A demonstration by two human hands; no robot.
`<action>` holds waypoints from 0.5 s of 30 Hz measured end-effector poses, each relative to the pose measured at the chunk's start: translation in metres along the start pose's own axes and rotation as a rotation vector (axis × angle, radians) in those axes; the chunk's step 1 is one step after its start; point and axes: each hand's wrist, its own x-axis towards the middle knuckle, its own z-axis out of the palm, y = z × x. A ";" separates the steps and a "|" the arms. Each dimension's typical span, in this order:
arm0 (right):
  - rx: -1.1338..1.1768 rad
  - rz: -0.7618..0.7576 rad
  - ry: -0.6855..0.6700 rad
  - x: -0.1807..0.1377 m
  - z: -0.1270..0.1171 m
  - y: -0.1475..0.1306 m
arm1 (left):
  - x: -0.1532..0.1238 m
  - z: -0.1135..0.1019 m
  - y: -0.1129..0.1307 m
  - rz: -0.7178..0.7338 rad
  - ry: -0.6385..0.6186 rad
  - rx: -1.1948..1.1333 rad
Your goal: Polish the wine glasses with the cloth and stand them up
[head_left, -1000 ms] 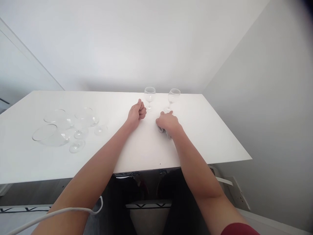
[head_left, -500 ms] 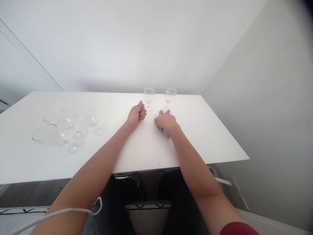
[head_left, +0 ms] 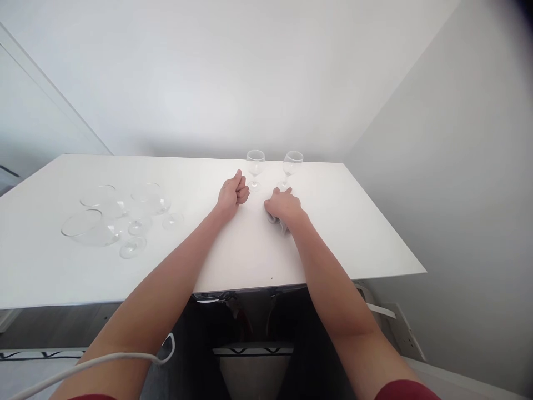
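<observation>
Pressing down on a white table [head_left: 362, 233], the right hand [head_left: 283, 204] is grasping a bunched grey cloth [head_left: 272, 219], which is poking out beneath the palm on the side toward the person. Its fingers are pointing at the foot of a stemmed glass [head_left: 293, 165] that is standing upright just beyond; whether a fingertip is touching that foot, I cannot tell. The left hand [head_left: 233, 193] is clenching into a loose fist and resting on the table, its thumb lying along the top and its knuckles facing inward; I cannot tell whether anything is hiding inside. Another glass [head_left: 255, 166] is standing upright just beyond this fist, to the left of the first one and apart from it. Both upright glasses are standing close to the back edge, near the wall [head_left: 233, 78].

Well to the left, three more glasses [head_left: 102, 230] are lying on their sides close together, their rims facing left and their feet pointing right. A white cable [head_left: 104, 359] is crossing over the left forearm, and a dark red sleeve [head_left: 403, 390] is showing on the right arm.
</observation>
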 end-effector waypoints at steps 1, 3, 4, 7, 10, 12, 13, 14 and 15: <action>-0.002 0.000 0.002 0.001 0.000 0.000 | 0.000 0.000 0.000 -0.001 0.000 -0.004; -0.009 0.001 0.007 0.003 0.001 0.000 | 0.000 0.001 0.001 -0.005 0.016 -0.025; -0.012 0.001 0.010 0.004 0.002 0.000 | 0.000 0.002 0.002 -0.012 0.034 -0.041; -0.017 0.004 0.009 0.005 0.003 0.000 | -0.001 0.003 0.003 -0.040 0.082 -0.076; -0.013 0.009 0.009 0.004 0.002 0.000 | 0.000 0.002 0.003 -0.041 0.067 -0.066; 0.000 0.013 0.019 0.002 0.002 0.000 | 0.000 0.001 0.002 -0.028 0.043 -0.052; 0.011 0.019 0.024 0.000 0.002 0.000 | 0.000 0.001 0.002 -0.021 0.029 -0.047; 0.022 0.030 0.028 -0.002 0.002 -0.001 | 0.000 0.000 0.001 -0.012 0.018 -0.041; 0.028 0.044 0.028 -0.004 0.003 -0.001 | 0.000 0.000 0.001 0.000 0.013 -0.036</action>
